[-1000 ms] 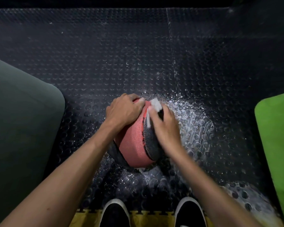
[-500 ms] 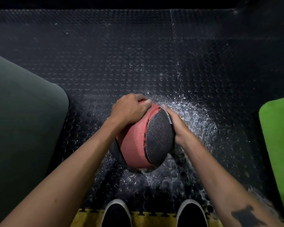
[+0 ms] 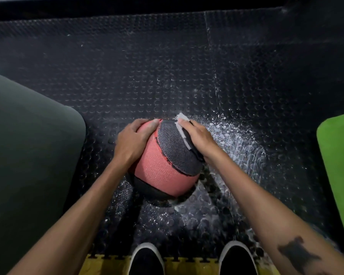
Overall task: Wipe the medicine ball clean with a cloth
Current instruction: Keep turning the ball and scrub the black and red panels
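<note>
A red and dark grey medicine ball (image 3: 163, 165) sits on the black studded floor mat (image 3: 167, 76) just ahead of my feet. My left hand (image 3: 130, 142) rests curved over the ball's upper left side and steadies it. My right hand (image 3: 199, 136) presses a small white cloth (image 3: 182, 126) onto the grey panel at the ball's upper right. Only a strip and a corner of the cloth show from under the fingers.
A dark green mat (image 3: 28, 155) lies to the left and a bright green mat (image 3: 338, 165) to the right. White powder or wet speckles (image 3: 242, 143) cover the floor right of the ball. My two black shoes (image 3: 146, 259) stand on a yellow tile edge (image 3: 191, 264).
My right hand came back up from the ball's right side onto its top right, and the white cloth shows again. The ball turned slightly; my left hand stayed on it.
</note>
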